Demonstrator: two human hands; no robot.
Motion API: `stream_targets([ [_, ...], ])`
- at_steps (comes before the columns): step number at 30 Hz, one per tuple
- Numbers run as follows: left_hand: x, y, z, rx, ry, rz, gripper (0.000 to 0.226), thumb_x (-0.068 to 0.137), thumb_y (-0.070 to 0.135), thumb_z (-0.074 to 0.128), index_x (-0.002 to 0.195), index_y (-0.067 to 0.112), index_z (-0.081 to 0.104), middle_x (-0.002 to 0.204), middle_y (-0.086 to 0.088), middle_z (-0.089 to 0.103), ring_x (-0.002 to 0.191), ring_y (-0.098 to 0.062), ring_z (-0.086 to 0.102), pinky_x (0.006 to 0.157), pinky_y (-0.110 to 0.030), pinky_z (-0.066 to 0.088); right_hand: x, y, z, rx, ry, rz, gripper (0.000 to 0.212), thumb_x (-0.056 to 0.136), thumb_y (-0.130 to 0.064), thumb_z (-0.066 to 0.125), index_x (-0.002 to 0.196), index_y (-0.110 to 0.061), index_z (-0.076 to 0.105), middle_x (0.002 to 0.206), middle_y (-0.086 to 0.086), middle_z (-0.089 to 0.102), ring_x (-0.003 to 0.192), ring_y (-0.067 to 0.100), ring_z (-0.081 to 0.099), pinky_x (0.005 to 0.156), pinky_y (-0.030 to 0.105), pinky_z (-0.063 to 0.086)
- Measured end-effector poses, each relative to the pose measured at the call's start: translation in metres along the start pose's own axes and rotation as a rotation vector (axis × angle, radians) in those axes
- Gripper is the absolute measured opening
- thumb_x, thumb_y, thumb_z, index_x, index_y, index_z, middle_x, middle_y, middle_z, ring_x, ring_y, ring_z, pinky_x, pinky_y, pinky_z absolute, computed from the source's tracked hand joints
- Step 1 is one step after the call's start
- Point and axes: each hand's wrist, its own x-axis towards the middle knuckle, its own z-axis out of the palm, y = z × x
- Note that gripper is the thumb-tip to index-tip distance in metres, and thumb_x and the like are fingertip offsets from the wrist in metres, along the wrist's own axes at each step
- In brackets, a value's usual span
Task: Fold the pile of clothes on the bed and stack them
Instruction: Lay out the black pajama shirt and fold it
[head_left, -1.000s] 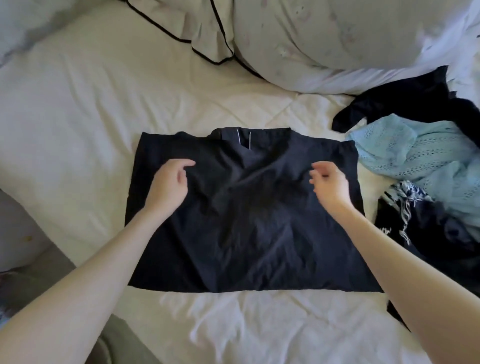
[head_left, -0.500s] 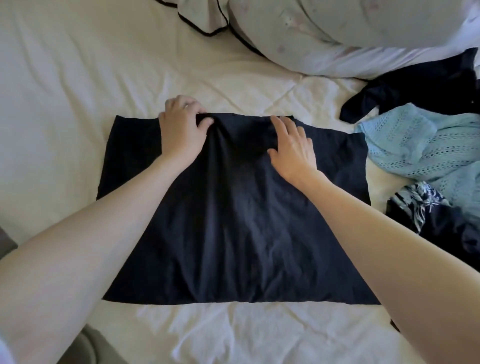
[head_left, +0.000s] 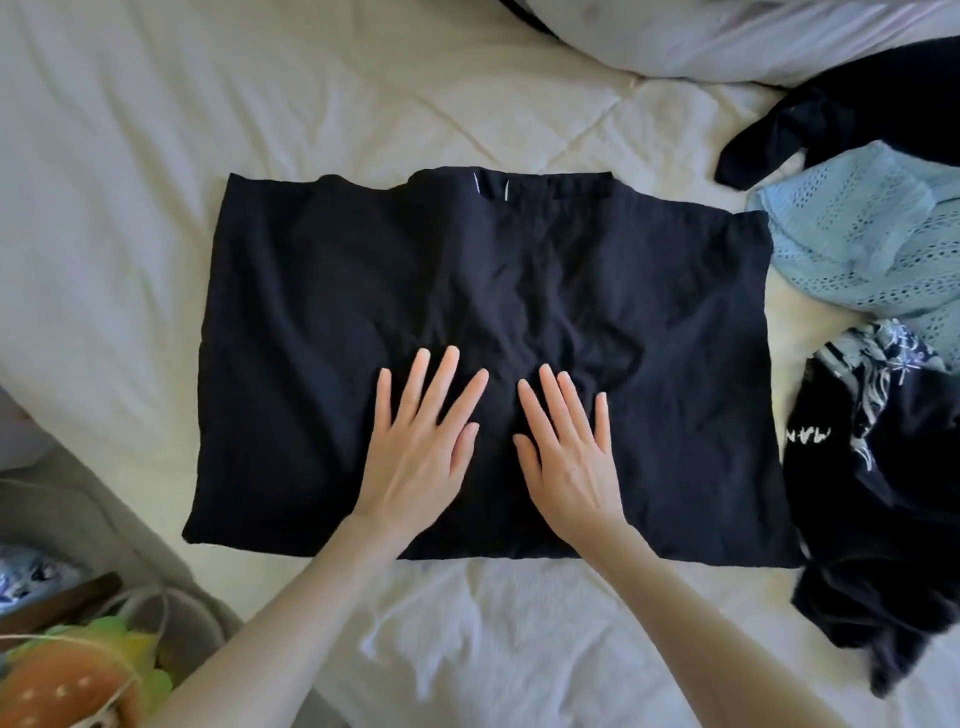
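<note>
Head view, centre frame: my left hand (head_left: 415, 457) and right hand (head_left: 569, 460), fingers straight, gripping nothing, press the half-folded black cotton garment (head_left: 649, 312); uneven smoothing risks bunching creases.

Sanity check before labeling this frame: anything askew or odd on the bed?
Nothing damaged or spilled. The black garment lies flat but wrinkled at its middle, just beyond the left hand and right hand, both pressed flat on it. The unfolded pile sits heaped at the right, as expected.
</note>
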Motion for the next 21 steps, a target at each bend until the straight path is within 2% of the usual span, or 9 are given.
stream_targets([
  [2, -0.003, -0.018, 0.004, 0.076, -0.053, -0.035, 0.050, 0.095, 0.031, 0.030, 0.143, 0.020, 0.037, 0.151, -0.011, 0.033, 0.138, -0.035, 0.029, 0.109, -0.056, 0.022, -0.011, 0.027, 0.003, -0.075, -0.036, 0.053, 0.050, 0.093, -0.032, 0.032, 0.137, -0.013, 0.047, 0.146, 0.012, 0.041, 0.135, 0.030, 0.038, 0.107, 0.056, 0.028],
  [6, -0.010, -0.060, -0.005, 0.186, -0.050, -0.173, 0.050, 0.098, 0.033, 0.025, 0.144, 0.018, 0.035, 0.152, -0.012, 0.030, 0.139, -0.037, 0.026, 0.111, -0.055, 0.017, -0.031, 0.087, -0.007, -0.115, -0.095, 0.309, 0.057, 0.093, -0.038, 0.024, 0.140, -0.013, 0.042, 0.148, 0.014, 0.036, 0.137, 0.031, 0.034, 0.109, 0.056, 0.025],
  [9, -0.025, -0.074, -0.016, 0.169, -0.041, -0.295, 0.051, 0.098, 0.034, 0.022, 0.147, 0.018, 0.029, 0.154, -0.014, 0.024, 0.142, -0.037, 0.018, 0.111, -0.058, 0.010, -0.052, 0.102, -0.013, -0.123, -0.107, 0.361, 0.059, 0.092, -0.038, 0.023, 0.140, -0.010, 0.042, 0.147, 0.018, 0.036, 0.136, 0.035, 0.034, 0.108, 0.058, 0.025],
  [12, -0.050, -0.060, -0.021, 0.099, -0.029, -0.367, 0.052, 0.098, 0.032, 0.026, 0.146, 0.015, 0.030, 0.153, -0.016, 0.023, 0.142, -0.038, 0.015, 0.111, -0.059, 0.009, -0.077, 0.083, -0.012, -0.079, -0.004, 0.340, 0.049, 0.093, -0.028, 0.040, 0.133, -0.003, 0.049, 0.142, 0.022, 0.042, 0.132, 0.041, 0.039, 0.105, 0.060, 0.026],
  [15, -0.087, -0.037, -0.020, -0.043, 0.077, -0.404, 0.040, 0.098, 0.018, 0.041, 0.135, 0.008, 0.048, 0.145, -0.020, 0.038, 0.138, -0.038, 0.028, 0.110, -0.056, 0.018, -0.109, 0.045, -0.005, 0.148, 0.158, 0.406, 0.033, 0.088, -0.003, 0.059, 0.121, 0.003, 0.059, 0.134, 0.022, 0.051, 0.126, 0.040, 0.046, 0.105, 0.054, 0.031],
  [17, -0.116, -0.029, -0.016, -0.128, 0.201, -0.490, 0.033, 0.093, 0.009, 0.053, 0.124, 0.002, 0.057, 0.135, -0.024, 0.047, 0.128, -0.041, 0.040, 0.105, -0.054, 0.029, -0.129, 0.024, -0.007, 0.425, 0.273, 0.625, 0.025, 0.092, -0.004, 0.054, 0.115, -0.001, 0.062, 0.125, 0.009, 0.055, 0.118, 0.030, 0.052, 0.099, 0.037, 0.041],
  [18, -0.128, -0.027, -0.016, -0.186, 0.249, -0.586, 0.033, 0.090, 0.007, 0.057, 0.122, 0.000, 0.057, 0.130, -0.026, 0.049, 0.121, -0.043, 0.043, 0.102, -0.052, 0.033, -0.135, 0.018, -0.008, 0.578, 0.355, 0.826, 0.023, 0.094, -0.010, 0.051, 0.114, -0.004, 0.061, 0.117, 0.004, 0.055, 0.112, 0.026, 0.054, 0.091, 0.030, 0.044],
  [20, -0.142, -0.025, -0.019, -0.436, 0.313, -0.913, 0.044, 0.089, 0.014, 0.061, 0.128, -0.001, 0.048, 0.126, -0.027, 0.046, 0.113, -0.039, 0.046, 0.097, -0.049, 0.040, -0.135, 0.015, -0.010, 0.987, 0.497, 1.314, 0.026, 0.096, -0.022, 0.051, 0.114, -0.004, 0.057, 0.102, 0.006, 0.055, 0.101, 0.024, 0.058, 0.082, 0.028, 0.049],
  [21, -0.144, -0.024, -0.022, -0.639, 0.326, -1.126, 0.050, 0.090, 0.022, 0.061, 0.132, 0.001, 0.043, 0.126, -0.024, 0.046, 0.108, -0.033, 0.050, 0.093, -0.045, 0.043, -0.131, 0.018, -0.011, 1.209, 0.499, 1.475, 0.035, 0.095, -0.028, 0.052, 0.115, 0.001, 0.055, 0.093, 0.007, 0.054, 0.095, 0.022, 0.058, 0.083, 0.030, 0.051],
])
